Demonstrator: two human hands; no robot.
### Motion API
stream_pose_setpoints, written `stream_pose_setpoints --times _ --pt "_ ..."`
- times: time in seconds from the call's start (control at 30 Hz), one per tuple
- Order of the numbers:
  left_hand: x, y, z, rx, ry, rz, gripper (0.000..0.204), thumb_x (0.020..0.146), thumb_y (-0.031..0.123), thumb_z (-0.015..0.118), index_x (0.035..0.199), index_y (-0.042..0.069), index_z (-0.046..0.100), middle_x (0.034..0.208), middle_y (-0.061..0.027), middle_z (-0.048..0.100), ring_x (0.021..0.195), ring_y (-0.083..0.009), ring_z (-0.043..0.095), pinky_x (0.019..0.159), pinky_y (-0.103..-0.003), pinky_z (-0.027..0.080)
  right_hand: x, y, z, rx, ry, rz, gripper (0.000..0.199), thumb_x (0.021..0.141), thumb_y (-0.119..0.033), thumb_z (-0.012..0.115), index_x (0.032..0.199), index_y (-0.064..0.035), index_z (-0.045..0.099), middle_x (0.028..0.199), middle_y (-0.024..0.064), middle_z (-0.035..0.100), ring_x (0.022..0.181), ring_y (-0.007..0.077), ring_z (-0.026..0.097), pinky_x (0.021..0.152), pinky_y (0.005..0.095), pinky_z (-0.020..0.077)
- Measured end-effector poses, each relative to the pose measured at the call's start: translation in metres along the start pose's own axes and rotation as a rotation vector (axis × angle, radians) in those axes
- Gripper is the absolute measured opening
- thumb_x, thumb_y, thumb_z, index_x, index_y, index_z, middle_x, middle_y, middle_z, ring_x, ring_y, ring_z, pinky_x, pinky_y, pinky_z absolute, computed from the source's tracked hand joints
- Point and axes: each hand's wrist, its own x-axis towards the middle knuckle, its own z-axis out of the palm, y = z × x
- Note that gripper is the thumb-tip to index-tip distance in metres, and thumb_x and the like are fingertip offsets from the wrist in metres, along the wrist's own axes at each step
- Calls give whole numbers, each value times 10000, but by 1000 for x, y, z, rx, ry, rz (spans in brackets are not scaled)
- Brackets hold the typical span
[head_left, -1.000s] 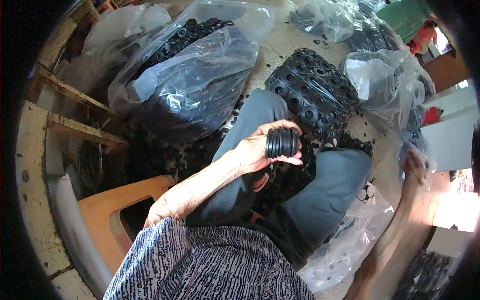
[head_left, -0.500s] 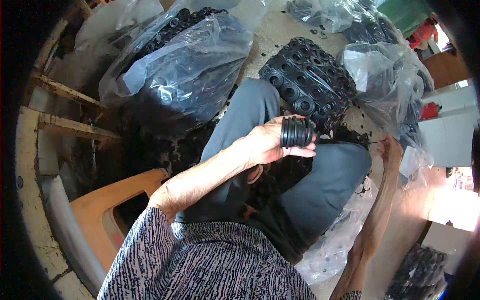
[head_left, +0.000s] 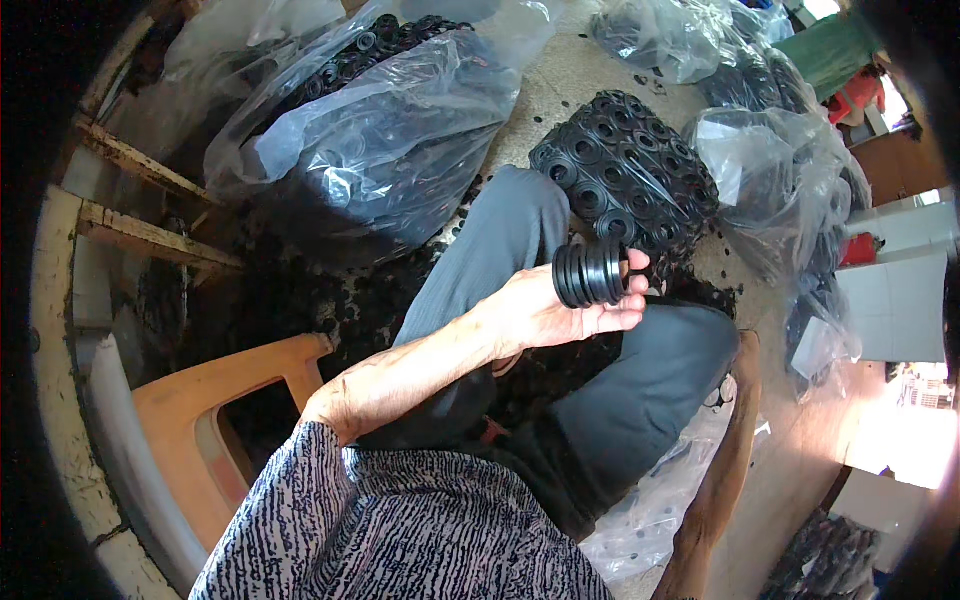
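Observation:
In my left hand (head_left: 540, 312), over my lap, is a short stack of black rubber rings (head_left: 588, 276). The fingers wrap round the stack from beneath, their tips showing at its right end. My right hand (head_left: 746, 352) is beside my right knee, mostly behind it, so its fingers are hidden. Just beyond the left hand lies a thick black rubber sheet bundle (head_left: 640, 165) with rows of moulded rings in it.
A large clear plastic bag of black rings (head_left: 400, 130) stands at the far left. More filled plastic bags (head_left: 770, 170) stand at the far right. An orange plastic chair (head_left: 170, 400) is by my left elbow. Loose black pieces litter the floor around my legs.
My left hand has dropped slightly nearer to me, and the ring stack is turned a little. My right hand has come left and nearer, to the side of my knee.

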Motion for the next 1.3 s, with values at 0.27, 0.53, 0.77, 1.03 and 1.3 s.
stream_pose_setpoints --times 0.27,0.53,0.77,1.03,1.3 --pt "12 -17 -4 875 434 221 229 783 -60 404 996 -22 477 786 -132 552 655 -226 589 566 -361 549 -52 -127 51 89 678 -226 291 802 -251 538 726 19 613 636 69 606 592 114 539 596 230 421" --pt "10 -14 -13 1132 531 276 283 706 -127 495 944 25 508 808 -98 564 655 -172 581 472 -285 518 -66 -156 20 1128 -24 -180 569 853 -487 357 962 45 527 770 160 591 668 226 583 641 325 479" --pt "14 -23 -1 1119 456 366 193 737 -35 542 922 16 523 798 -47 557 674 -123 570 538 -267 514 -104 -160 76 562 -312 33 302 861 -199 415 848 63 566 611 140 580 345 136 473 335 213 378" --pt "10 -24 -8 1201 347 452 237 687 -26 550 919 15 523 785 -32 550 679 -94 545 564 -224 469 -133 -184 143 312 363 -427 442 761 -138 589 1136 40 434 987 128 527 814 168 530 677 262 436" --pt "4 -34 -10 1555 626 222 322 652 -71 570 958 3 499 795 -58 566 758 -122 540 684 -256 435 -121 -172 161 382 229 -249 339 840 -119 483 1135 43 445 1133 173 474 967 242 505 838 318 393"
